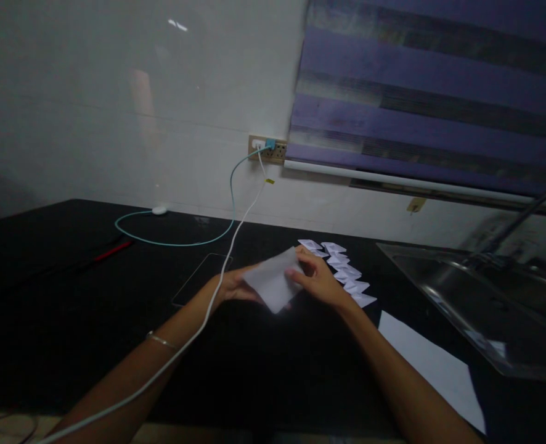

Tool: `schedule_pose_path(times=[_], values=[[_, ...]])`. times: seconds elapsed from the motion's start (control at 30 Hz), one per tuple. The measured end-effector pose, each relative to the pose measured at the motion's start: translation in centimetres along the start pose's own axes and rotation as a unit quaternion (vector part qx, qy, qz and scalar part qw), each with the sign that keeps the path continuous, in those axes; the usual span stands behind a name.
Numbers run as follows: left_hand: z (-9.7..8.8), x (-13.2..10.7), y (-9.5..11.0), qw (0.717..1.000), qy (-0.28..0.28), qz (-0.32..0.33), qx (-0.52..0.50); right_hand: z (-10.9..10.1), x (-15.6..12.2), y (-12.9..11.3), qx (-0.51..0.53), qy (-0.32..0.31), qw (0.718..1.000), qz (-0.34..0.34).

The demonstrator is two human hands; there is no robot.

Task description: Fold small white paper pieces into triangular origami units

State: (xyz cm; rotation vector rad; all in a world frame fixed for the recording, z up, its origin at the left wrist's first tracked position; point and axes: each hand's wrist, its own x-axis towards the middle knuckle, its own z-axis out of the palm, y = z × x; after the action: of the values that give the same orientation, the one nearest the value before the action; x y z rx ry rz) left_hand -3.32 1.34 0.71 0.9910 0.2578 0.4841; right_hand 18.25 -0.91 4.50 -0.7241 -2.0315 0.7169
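A white sheet of paper (273, 283), small and roughly square, is held above the black counter between my two hands. My left hand (238, 285) supports it from the left and beneath, its fingers partly hidden behind the sheet. On the right edge, my right hand (317, 274) grips the paper with the thumb lying on its face. Just beyond my right hand stand several folded paper boats (342, 265) in two rows. A larger blank sheet (432, 364) lies flat beside my right forearm.
A dark phone (196, 280) lies behind my left forearm. The white cable (229, 253) runs from the wall outlet (277, 151) across my left arm. A teal cable (175, 244) loops over the counter (92, 271). At right is a steel sink (458, 308) with a faucet (508, 231).
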Motion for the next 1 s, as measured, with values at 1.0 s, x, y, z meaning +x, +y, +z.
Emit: schedule_pose_path(times=[1.0], values=[[0.8,2.1,-0.1,0.943,0.23,0.149,0.189,3.6,-0.8,5.6,0.112,0.165,0.963,0.18]])
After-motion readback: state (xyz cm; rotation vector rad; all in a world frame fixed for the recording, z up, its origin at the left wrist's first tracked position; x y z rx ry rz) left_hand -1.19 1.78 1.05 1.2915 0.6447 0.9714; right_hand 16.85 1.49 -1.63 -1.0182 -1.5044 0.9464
